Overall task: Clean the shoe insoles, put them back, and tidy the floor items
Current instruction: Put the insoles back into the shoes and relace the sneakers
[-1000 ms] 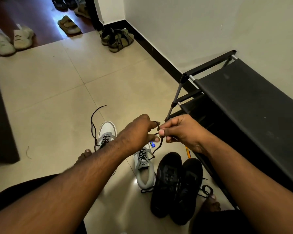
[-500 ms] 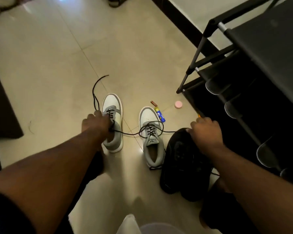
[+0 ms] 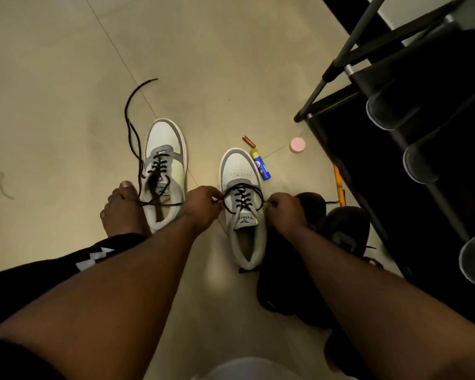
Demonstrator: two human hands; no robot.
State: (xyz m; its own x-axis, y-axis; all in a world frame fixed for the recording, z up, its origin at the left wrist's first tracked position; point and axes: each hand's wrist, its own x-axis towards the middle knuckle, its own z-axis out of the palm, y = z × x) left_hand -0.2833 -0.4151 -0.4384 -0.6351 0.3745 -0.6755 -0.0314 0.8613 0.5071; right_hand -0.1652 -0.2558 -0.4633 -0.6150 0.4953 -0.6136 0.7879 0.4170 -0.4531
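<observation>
Two white and grey sneakers stand on the tiled floor. The right sneaker point(image 3: 240, 171) has black laces point(image 3: 243, 198) crossing its tongue. My left hand point(image 3: 202, 205) pinches the lace on its left side, and my right hand point(image 3: 285, 209) pinches the lace on its right side. The left sneaker point(image 3: 165, 149) stands apart to the left with its long lace point(image 3: 132, 124) trailing loose over the floor. A pair of black shoes point(image 3: 340, 229) lies to the right, partly behind my right arm.
A battery point(image 3: 248, 141), a blue and yellow tube point(image 3: 261, 164), a pink round lid point(image 3: 297, 145) and a yellow pencil point(image 3: 338, 185) lie on the floor beyond the sneakers. A black shoe rack point(image 3: 340, 86) fills the right side. My bare foot point(image 3: 122, 209) rests beside the left sneaker.
My left hand left the left sneaker and my right hand left the black shoe. Both now pinch the laces of the right sneaker. The view dropped lower and closer to the floor.
</observation>
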